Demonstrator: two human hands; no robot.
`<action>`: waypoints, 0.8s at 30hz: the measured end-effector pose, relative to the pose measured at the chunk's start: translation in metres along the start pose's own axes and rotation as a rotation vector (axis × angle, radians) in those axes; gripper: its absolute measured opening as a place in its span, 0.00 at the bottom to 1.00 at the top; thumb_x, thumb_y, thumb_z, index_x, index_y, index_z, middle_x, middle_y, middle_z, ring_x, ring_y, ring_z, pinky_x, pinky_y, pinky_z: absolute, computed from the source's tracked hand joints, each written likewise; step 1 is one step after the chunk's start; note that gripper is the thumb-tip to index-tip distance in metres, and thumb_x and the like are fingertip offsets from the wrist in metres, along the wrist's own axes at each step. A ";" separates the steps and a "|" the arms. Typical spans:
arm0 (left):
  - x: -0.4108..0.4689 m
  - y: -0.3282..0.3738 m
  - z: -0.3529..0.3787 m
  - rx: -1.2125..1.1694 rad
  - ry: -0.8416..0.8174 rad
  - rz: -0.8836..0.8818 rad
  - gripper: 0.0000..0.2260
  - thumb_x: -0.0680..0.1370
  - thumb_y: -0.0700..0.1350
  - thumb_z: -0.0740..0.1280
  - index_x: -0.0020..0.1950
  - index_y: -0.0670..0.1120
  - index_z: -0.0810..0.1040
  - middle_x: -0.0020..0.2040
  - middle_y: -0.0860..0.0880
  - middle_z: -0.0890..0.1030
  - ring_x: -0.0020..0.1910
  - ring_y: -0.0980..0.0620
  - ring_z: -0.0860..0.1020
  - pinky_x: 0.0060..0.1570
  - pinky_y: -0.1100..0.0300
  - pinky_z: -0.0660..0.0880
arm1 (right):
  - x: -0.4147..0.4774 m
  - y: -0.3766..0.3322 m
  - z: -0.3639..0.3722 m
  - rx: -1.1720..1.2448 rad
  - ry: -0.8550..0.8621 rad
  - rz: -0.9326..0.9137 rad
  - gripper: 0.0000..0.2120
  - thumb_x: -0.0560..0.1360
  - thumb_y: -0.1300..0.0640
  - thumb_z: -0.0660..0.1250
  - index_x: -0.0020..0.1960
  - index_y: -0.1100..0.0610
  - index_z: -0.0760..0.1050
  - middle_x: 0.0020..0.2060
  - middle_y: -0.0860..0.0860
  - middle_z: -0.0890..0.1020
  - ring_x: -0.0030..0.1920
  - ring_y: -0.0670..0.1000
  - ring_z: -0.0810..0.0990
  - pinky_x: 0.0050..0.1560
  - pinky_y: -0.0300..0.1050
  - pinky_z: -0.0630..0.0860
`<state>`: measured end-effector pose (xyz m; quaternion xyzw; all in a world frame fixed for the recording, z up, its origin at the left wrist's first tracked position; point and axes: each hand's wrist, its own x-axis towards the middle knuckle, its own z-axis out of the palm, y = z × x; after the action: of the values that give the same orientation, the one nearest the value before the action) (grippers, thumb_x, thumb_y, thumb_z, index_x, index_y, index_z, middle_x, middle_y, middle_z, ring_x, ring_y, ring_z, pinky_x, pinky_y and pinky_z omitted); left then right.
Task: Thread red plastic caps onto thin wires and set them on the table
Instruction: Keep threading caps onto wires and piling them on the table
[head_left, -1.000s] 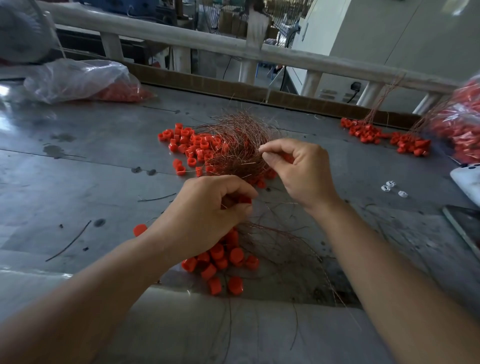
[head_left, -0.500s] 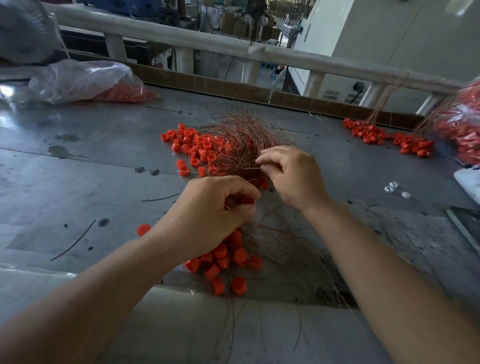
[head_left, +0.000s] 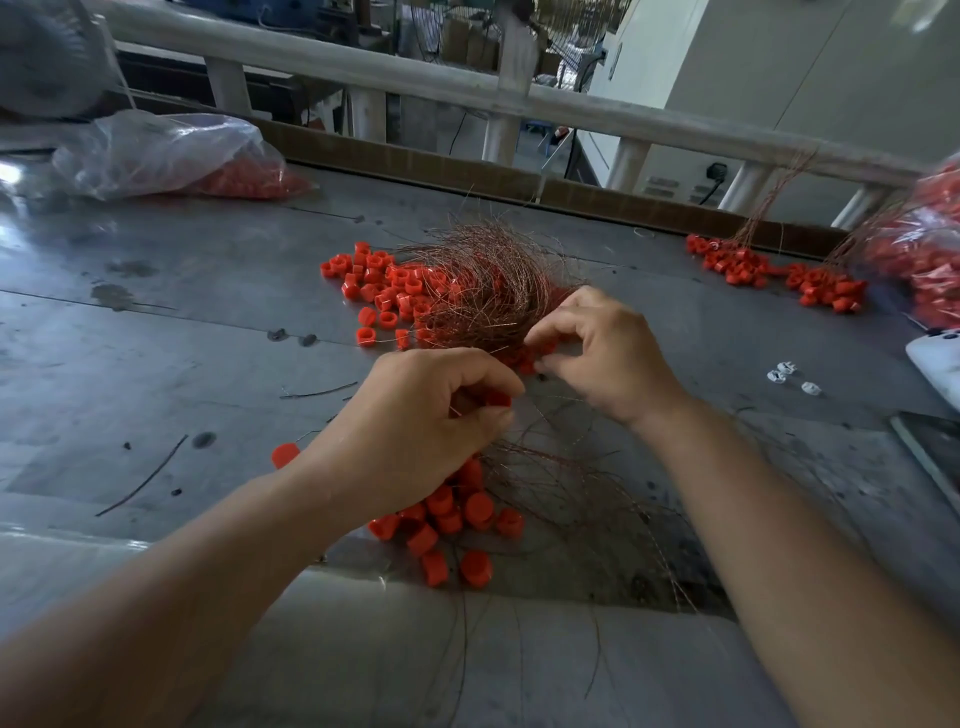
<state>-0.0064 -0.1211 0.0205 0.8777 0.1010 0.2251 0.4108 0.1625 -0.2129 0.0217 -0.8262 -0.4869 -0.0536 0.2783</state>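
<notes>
Head view: red cap (head_left: 497, 399) and wires (head_left: 483, 291) at centre frame.
My left hand (head_left: 415, 421) pinches the cap; my right hand (head_left: 602, 353) curls at the wires, whether pinching I cannot tell.

Single feed on my screen: head-worn wide-angle camera, facing forward and down over metal table (head_left: 156, 364). Close range. Both forearms enter from near edge; left hand (head_left: 415, 415) and right hand (head_left: 608, 353) sit mid-frame. Far railing (head_left: 311, 67) crosses top of frame, bowed by lens. Table runs out of frame at left and right. I see near lip along bottom.
</notes>
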 end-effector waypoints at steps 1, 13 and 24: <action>0.000 0.000 0.000 0.002 0.000 0.000 0.09 0.72 0.42 0.71 0.46 0.56 0.79 0.40 0.61 0.80 0.43 0.66 0.77 0.43 0.75 0.72 | 0.000 -0.001 0.002 -0.012 0.007 -0.020 0.07 0.66 0.63 0.74 0.43 0.56 0.83 0.41 0.49 0.74 0.48 0.51 0.74 0.50 0.42 0.69; 0.000 0.002 -0.001 -0.004 0.002 0.007 0.11 0.72 0.42 0.71 0.45 0.59 0.78 0.40 0.63 0.79 0.43 0.68 0.77 0.41 0.78 0.70 | -0.005 -0.010 -0.020 0.513 0.159 -0.051 0.12 0.71 0.66 0.69 0.45 0.49 0.78 0.40 0.44 0.81 0.44 0.41 0.81 0.48 0.33 0.76; 0.003 0.006 -0.010 -0.357 0.086 -0.077 0.17 0.66 0.32 0.73 0.42 0.55 0.80 0.40 0.60 0.83 0.36 0.64 0.80 0.37 0.75 0.73 | -0.020 -0.045 -0.050 0.361 0.196 -0.385 0.08 0.73 0.62 0.66 0.49 0.51 0.76 0.39 0.43 0.77 0.38 0.40 0.75 0.41 0.32 0.71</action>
<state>-0.0086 -0.1175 0.0313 0.7758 0.1107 0.2609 0.5638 0.1235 -0.2376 0.0749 -0.6465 -0.6073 -0.0976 0.4514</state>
